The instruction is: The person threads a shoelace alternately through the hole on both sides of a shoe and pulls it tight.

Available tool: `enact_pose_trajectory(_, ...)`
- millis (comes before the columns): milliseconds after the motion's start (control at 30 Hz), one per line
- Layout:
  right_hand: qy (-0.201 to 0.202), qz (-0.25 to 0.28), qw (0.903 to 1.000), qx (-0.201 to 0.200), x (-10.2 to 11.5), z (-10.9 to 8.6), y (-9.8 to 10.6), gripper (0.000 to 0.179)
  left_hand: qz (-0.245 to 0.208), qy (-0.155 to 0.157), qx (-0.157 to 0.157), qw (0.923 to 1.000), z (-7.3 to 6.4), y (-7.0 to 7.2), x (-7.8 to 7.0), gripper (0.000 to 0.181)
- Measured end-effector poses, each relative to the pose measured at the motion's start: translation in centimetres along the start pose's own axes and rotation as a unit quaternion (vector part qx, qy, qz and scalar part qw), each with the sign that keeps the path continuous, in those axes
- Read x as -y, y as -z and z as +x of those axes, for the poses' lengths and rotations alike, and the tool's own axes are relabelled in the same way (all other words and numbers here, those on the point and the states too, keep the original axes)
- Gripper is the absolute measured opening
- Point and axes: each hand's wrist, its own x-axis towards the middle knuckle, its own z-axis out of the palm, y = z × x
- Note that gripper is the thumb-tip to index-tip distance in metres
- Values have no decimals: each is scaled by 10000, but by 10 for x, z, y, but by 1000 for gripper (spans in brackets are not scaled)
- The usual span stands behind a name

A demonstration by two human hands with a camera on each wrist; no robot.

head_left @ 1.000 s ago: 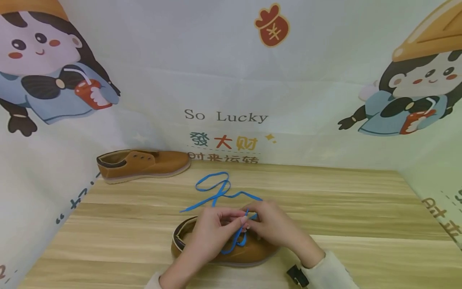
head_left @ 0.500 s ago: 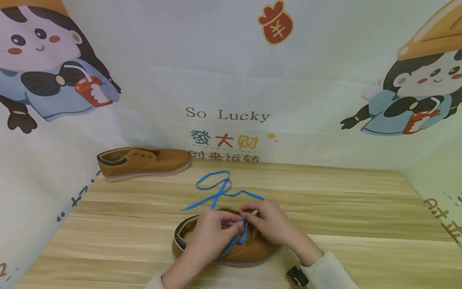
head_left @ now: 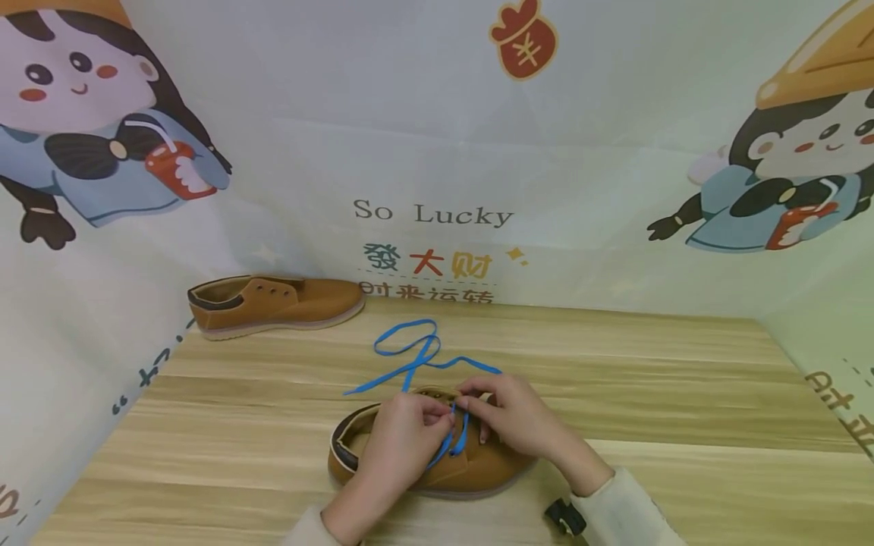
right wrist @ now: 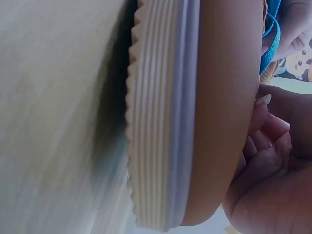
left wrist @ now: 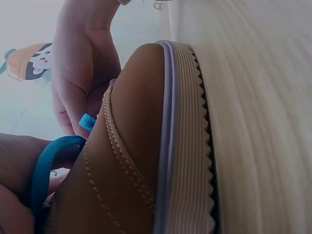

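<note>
A tan-brown leather shoe (head_left: 492, 466) stands in front of me, toe to the right. A flat blue shoelace (head_left: 460, 440) is at its eyelets. My left hand (head_left: 399, 436) reaches over the near side of the shoe and pinches the lace between thumb and fingertips. My right hand (head_left: 522, 417) comes from the toe side; its thumb and curled fingers hold the far eyelet flap. In the left wrist view the lace (left wrist: 44, 165) bends in a loop beside the left fingers. The right wrist view shows the right hand (right wrist: 268, 161) against the shoe's upper. Fingertip contact is partly hidden.
A second brown shoe (head_left: 307, 303), without a lace, stands at the back left by the printed cloth wall (head_left: 580, 167). Behind the front shoe, more blue lace (head_left: 410, 341) lies looped on the wooden table (head_left: 649, 379). A black clip (head_left: 564, 517) is by the right sleeve.
My left hand has drawn slightly left and down with the lace. The lace end that stuck up between the hands has lowered. My right hand stays at the far flap.
</note>
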Motion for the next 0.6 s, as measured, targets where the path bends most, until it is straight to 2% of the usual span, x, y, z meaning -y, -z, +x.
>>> enact_pose_trajectory(267,195,-42,9997,125,-2,-1,4,20,220,157,-194,9994,4,-3,1,8)
enact_pose_trajectory(467,-182,41,9995,238,-1,-1,9,38,153,305,-130,9993,5,-3,1,12)
enact_pose_trajectory(600,-468,190,9985,216,3,4,9,32,107,288,-153,9994,6,-3,1,13)
